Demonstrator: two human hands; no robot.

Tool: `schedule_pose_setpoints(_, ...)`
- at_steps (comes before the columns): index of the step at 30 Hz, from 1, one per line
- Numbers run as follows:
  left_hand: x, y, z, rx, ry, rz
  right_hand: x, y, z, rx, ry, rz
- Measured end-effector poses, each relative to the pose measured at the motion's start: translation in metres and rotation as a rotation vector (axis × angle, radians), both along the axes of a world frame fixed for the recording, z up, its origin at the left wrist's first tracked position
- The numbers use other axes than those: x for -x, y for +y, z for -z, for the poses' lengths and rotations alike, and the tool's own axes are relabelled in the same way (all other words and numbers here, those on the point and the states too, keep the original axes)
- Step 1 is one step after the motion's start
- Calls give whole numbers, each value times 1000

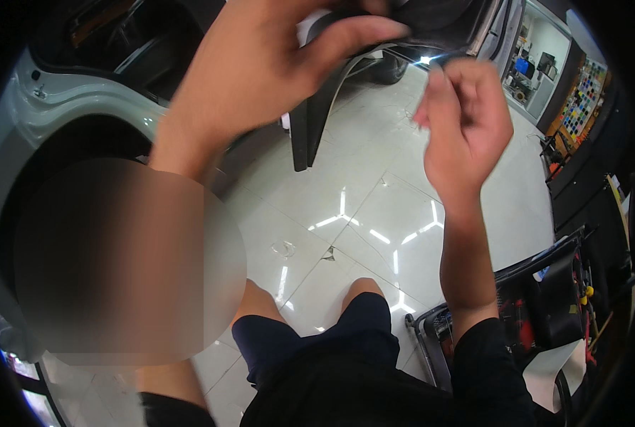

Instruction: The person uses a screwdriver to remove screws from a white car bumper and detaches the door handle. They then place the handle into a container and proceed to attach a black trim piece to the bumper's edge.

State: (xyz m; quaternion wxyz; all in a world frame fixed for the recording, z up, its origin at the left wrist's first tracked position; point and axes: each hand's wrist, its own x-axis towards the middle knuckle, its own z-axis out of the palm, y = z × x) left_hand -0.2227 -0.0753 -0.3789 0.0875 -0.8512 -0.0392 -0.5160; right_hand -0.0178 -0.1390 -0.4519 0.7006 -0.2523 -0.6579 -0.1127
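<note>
My left hand (pixel 268 67) is raised at the top of the view, slightly blurred. Its thumb is stretched out in front of a dark curved car panel (pixel 438 28), and a gap shows between the thumb and the fingers, which the upper edge partly cuts off. My right hand (pixel 467 124) is up to the right, below the panel's lower edge. Its fingers are curled in and pressed together with the thumb; anything between them is too small to make out. Below my left hand, a black strip-like end (pixel 305 135) of the panel hangs down.
At left is a light-coloured car body (pixel 15 135) with an open, curved frame; a blurred patch covers part of it and my left forearm. A black cart (pixel 510 306) with tools stands by my right arm. Glossy tiles (pixel 360 199) cover the floor. Shelves (pixel 581 99) line the right.
</note>
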Motion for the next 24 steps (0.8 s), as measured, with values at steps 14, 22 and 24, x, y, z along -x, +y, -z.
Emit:
schedule_pose_setpoints(14,-11,65,98,399,-78,-652,-25,-81,187,961,52,-1)
schedule_pose_setpoints(22,-7,76,107,440,-193,-466,-41,-71,179,1000,46,44)
schedule_pose_setpoints(24,2,79,109,481,-195,-415,-26,-44,173,917,40,-12)
